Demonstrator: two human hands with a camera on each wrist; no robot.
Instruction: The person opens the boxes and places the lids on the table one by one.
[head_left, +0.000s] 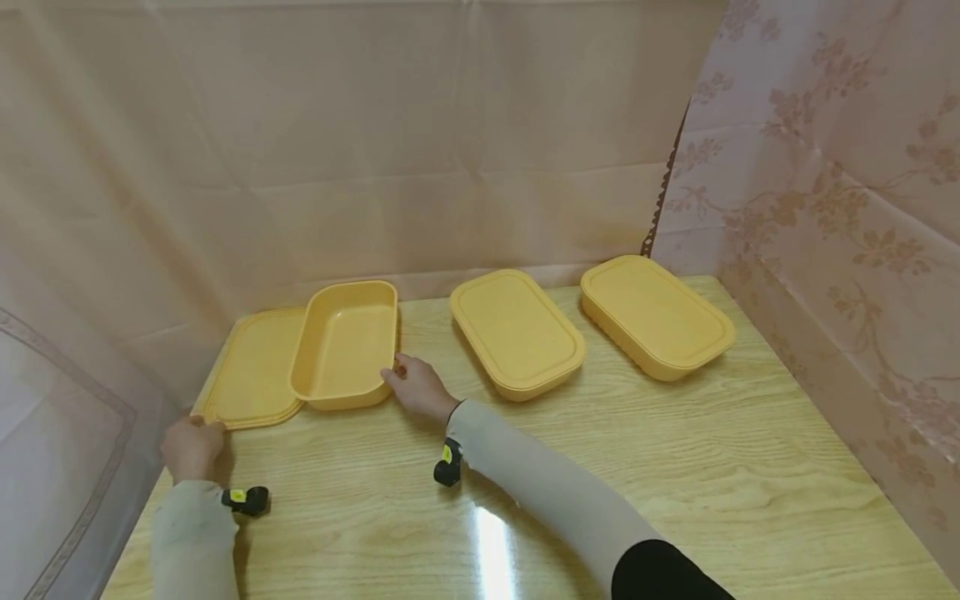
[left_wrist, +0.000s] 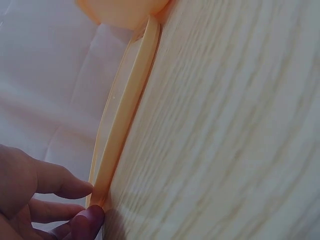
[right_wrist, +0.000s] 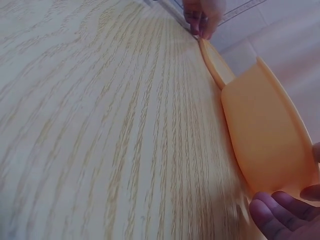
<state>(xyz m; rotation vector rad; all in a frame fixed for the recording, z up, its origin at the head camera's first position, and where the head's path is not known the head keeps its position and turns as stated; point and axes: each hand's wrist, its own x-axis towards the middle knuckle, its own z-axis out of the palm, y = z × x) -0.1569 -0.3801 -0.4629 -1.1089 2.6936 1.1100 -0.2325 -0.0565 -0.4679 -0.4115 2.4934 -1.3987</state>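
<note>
At the table's left end lies a flat yellow lid (head_left: 251, 367), its near left corner pinched between the thumb and fingers of my left hand (head_left: 192, 448). Up close in the left wrist view, the thumb and fingertips meet at the end of the lid's thin edge (left_wrist: 125, 115). Beside it is an uncovered yellow food container (head_left: 347, 346), its inside bare; its left side overlaps the lid's right edge in the head view. My right hand (head_left: 422, 387) grips this container near its front right corner. In the right wrist view, fingers (right_wrist: 282, 212) curl below the container wall (right_wrist: 270, 135).
Two more yellow containers with lids on, a middle one (head_left: 517, 333) and a right one (head_left: 656, 317), stand to the right on the wood-grain table (head_left: 360, 517). A beige curtain (head_left: 337, 150) hangs behind, a flowered cloth (head_left: 847, 233) at right and a pale cloth (head_left: 60, 450) at left.
</note>
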